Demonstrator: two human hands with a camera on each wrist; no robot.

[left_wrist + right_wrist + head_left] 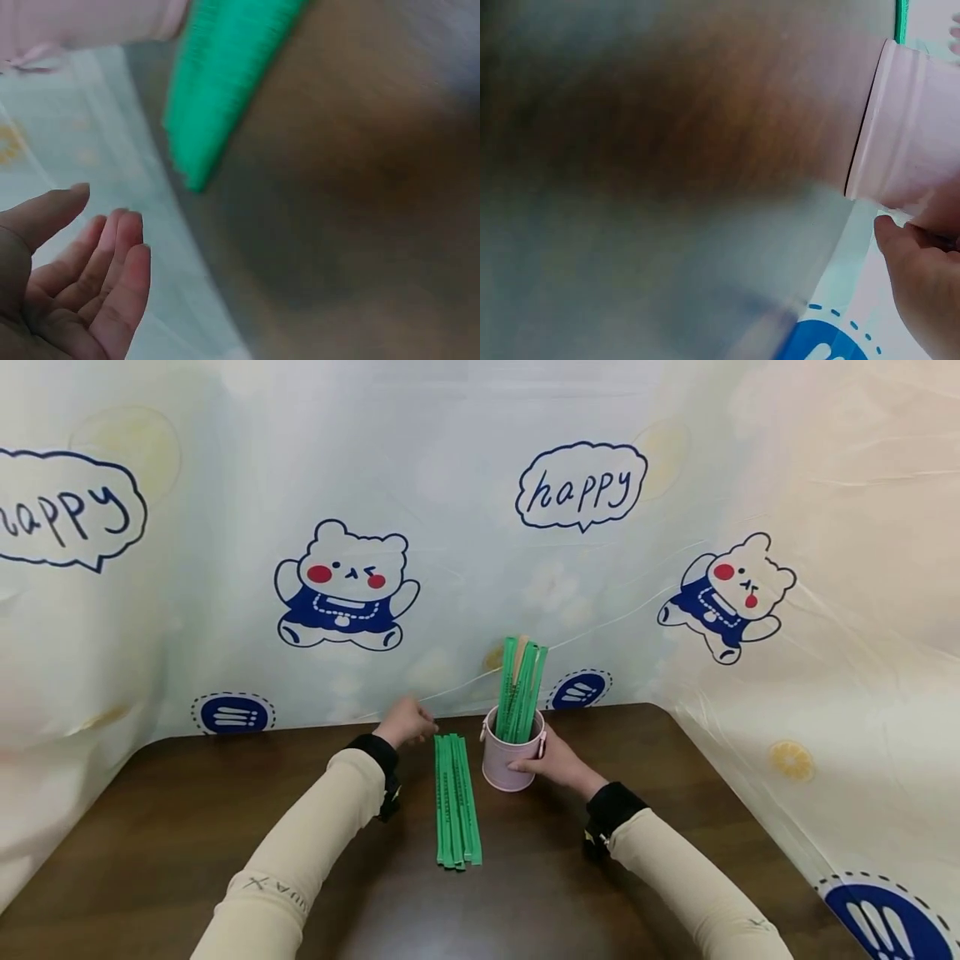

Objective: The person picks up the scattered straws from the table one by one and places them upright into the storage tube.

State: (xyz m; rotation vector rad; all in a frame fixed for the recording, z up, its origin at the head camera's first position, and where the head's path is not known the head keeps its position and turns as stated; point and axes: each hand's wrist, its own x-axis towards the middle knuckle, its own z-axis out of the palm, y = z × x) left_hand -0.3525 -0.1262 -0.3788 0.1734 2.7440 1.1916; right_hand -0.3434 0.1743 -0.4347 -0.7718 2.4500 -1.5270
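My right hand (557, 762) grips a small pink metal bucket (507, 768) by its side, with the thumb across the front and the other fingers hidden behind it. Several long green printed packets (519, 697), like wrapped chopsticks, stand in the bucket and lean a little to the right; a tan strip shows among them. To the left, a row of similar green packets (456, 802) lies lengthwise on the table. Just beyond its far end is my left hand (405, 722). In the left wrist view its fingers (120, 300) are loosely bent, holding nothing and apart from the packets.
The dark brown wooden table (300, 835) has rounded far corners. Behind it and along the right hangs a pale curtain (465, 552) printed with bears and "happy" bubbles, close to the table's far edge. Both wrists wear black bands below cream sleeves.
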